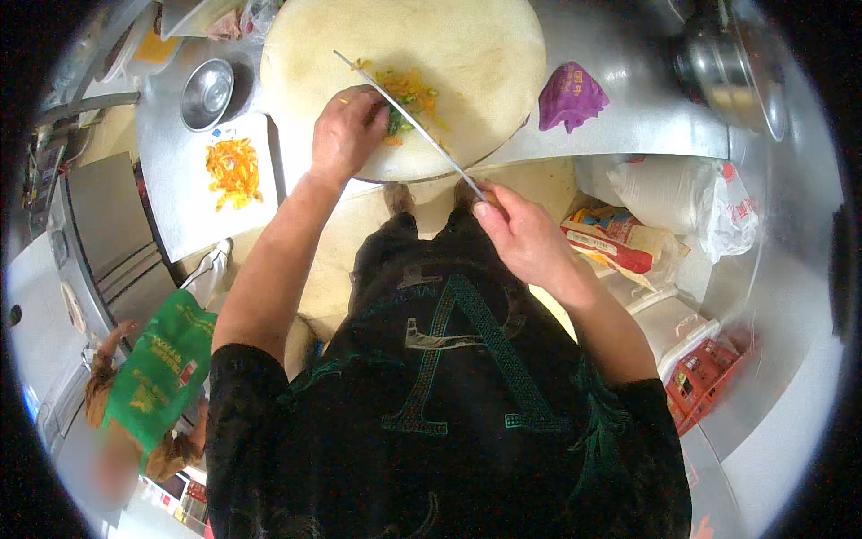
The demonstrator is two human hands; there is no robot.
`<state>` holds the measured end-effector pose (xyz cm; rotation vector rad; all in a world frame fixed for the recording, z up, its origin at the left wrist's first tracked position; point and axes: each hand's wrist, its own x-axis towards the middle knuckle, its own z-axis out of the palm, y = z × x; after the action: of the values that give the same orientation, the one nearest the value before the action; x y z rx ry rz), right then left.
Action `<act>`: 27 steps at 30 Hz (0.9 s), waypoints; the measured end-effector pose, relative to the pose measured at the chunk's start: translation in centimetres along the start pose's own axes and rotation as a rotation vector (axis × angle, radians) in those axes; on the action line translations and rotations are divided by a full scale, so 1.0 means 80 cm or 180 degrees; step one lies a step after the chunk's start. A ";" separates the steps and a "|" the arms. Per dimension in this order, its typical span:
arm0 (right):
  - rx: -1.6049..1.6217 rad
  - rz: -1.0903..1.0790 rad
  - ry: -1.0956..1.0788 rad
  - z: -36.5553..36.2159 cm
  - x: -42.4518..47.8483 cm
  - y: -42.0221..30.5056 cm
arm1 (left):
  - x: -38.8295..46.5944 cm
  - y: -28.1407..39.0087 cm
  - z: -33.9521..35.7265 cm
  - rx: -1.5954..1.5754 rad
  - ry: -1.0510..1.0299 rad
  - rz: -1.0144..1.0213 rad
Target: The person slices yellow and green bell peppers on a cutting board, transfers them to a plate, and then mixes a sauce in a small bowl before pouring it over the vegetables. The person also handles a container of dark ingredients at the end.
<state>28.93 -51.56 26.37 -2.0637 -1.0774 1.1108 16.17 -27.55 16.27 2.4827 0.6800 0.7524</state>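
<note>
My right hand (522,232) grips the wooden handle of a kitchen knife (421,128), seen nearly edge-on as a thin line slanting across the round chopping board (310,40). Cut orange and green vegetable pieces (414,91) lie on the board, mostly on the far side of the blade. On the near side, my left hand (347,131) rests with curled fingers on green pieces close to the knife. Its fingertips are partly hidden.
To the left are a white tray with orange pieces (232,175) and a metal bowl (207,94). A purple cloth (571,98) lies right of the board, and a metal pot (734,81) stands farther right. A person in a green apron (158,370) is at lower left.
</note>
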 end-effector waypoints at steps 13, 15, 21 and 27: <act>-0.0036 -0.0070 -0.0118 -0.001 -0.009 0.000 | -0.019 0.003 -0.013 0.0330 0.0053 -0.0063; 0.0002 -0.0142 -0.0201 -0.017 -0.021 -0.009 | -0.025 0.011 -0.020 0.0375 0.0287 -0.0152; -0.0328 0.0106 -0.0377 -0.010 -0.015 -0.004 | -0.037 -0.005 -0.004 0.0404 0.0148 -0.0021; -0.0313 0.0213 -0.0609 -0.028 -0.031 -0.019 | -0.046 0.012 -0.018 0.0320 0.0398 -0.0063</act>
<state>29.46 -53.04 29.70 -2.1161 -1.1828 1.3354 12.93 -29.96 16.48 2.5311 0.8043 0.8925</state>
